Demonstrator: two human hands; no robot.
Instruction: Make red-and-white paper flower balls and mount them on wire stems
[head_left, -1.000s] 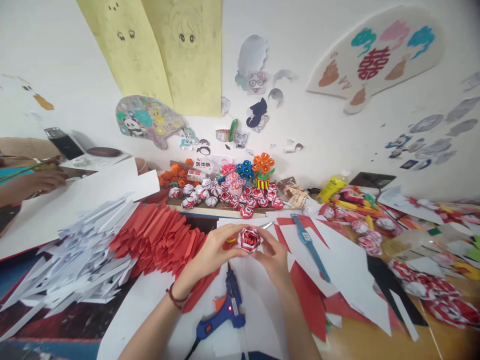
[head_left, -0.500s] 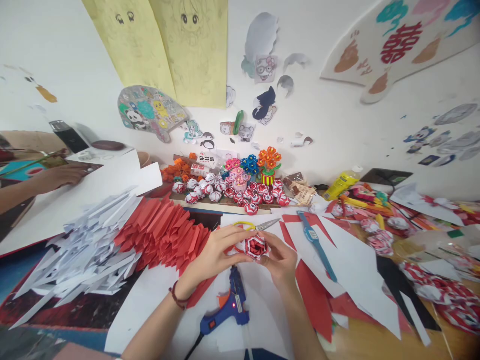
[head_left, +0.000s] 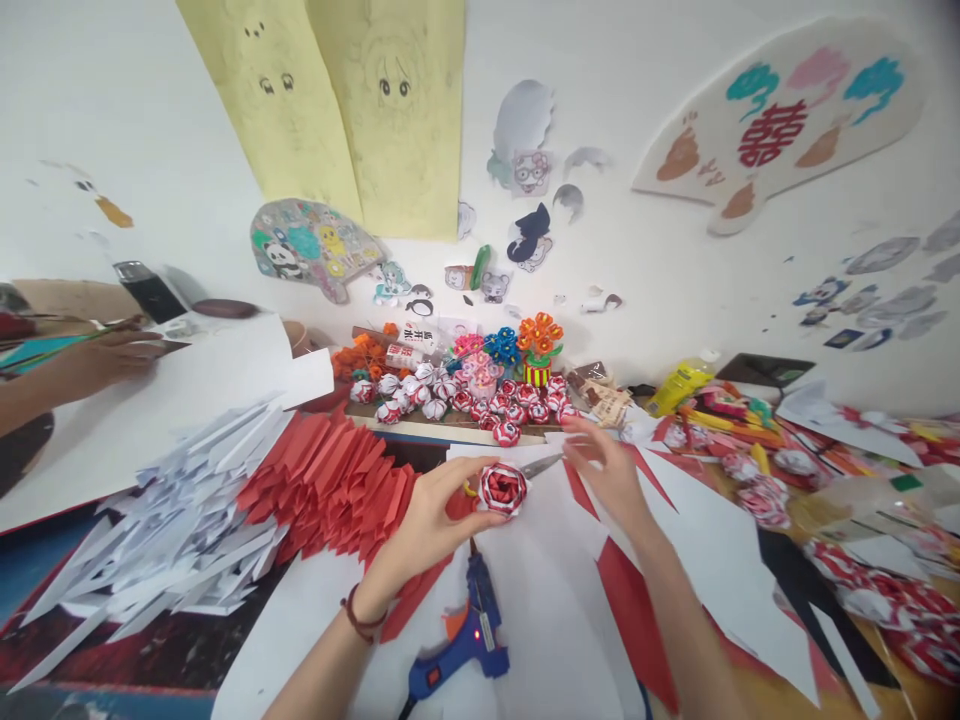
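A red and white paper rose (head_left: 503, 490) is pinched between the thumb and fingers of my left hand (head_left: 442, 510), above the white paper. My right hand (head_left: 606, 470) is apart from the rose, to its right, fingers spread and holding nothing visible. Scissors (head_left: 541, 465) lie behind the rose, their handles mostly hidden by my left hand and the rose. Below the hands lies a blue glue gun (head_left: 469, 635) with a small red light on. Folded red paper pieces (head_left: 330, 485) are stacked to the left of my left hand.
White paper strips (head_left: 187, 520) pile up at the left. Finished paper roses (head_left: 506, 432) line the back ledge near a striped flower pot (head_left: 536, 372). Another person's hand (head_left: 120, 355) rests at the far left. A yellow bottle (head_left: 679, 385) stands tilted at the back right.
My right hand has let go of the rose and moved right and up, over the place where the blue watch showed. My left hand still holds the rose. The view has shifted slightly.
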